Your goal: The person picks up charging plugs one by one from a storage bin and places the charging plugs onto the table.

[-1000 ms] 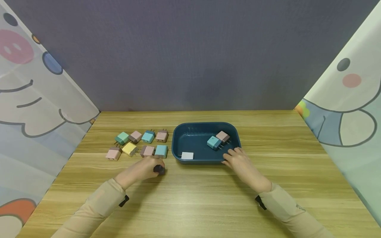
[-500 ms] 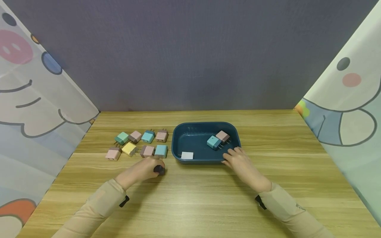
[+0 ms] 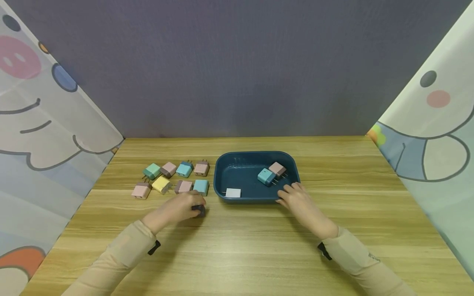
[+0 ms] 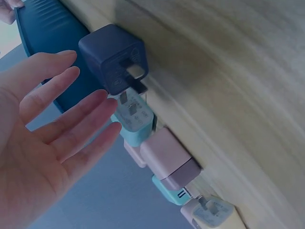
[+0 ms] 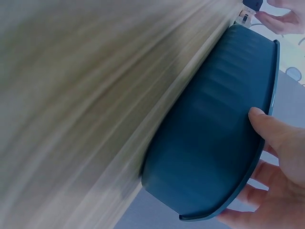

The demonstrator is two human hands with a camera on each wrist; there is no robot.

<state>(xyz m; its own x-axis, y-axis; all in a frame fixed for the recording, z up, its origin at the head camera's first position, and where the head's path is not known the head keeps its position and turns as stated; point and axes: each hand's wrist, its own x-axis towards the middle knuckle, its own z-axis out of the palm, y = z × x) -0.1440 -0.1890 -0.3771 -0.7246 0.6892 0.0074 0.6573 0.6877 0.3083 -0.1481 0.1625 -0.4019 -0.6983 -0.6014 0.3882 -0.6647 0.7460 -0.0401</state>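
Note:
My left hand point(image 3: 181, 209) is beside a dark blue charger plug point(image 4: 112, 59) that stands on the table with its prongs showing. In the left wrist view the fingers are spread and nearly straight, with a gap between fingertips and plug. A light blue charger point(image 3: 200, 186) lies just beyond. My right hand point(image 3: 299, 205) grips the near right rim of the dark blue tray point(image 5: 209, 129), thumb on the outer wall, fingers over the inside. Inside the tray lie a light blue charger point(image 3: 266, 176), a pink charger point(image 3: 277, 169) and a white charger point(image 3: 233, 193).
Left of the tray, several chargers rest in two loose rows, among them a yellow one point(image 3: 161, 185), a green one point(image 3: 152, 171) and a pink one point(image 3: 141, 190). A grey partition point(image 3: 237, 70) rises behind the wooden table point(image 3: 237, 250).
My left hand has loosened from around the dark blue charger and shifted slightly upward, leaving the charger on the table. The right hand and the tray stay where they were.

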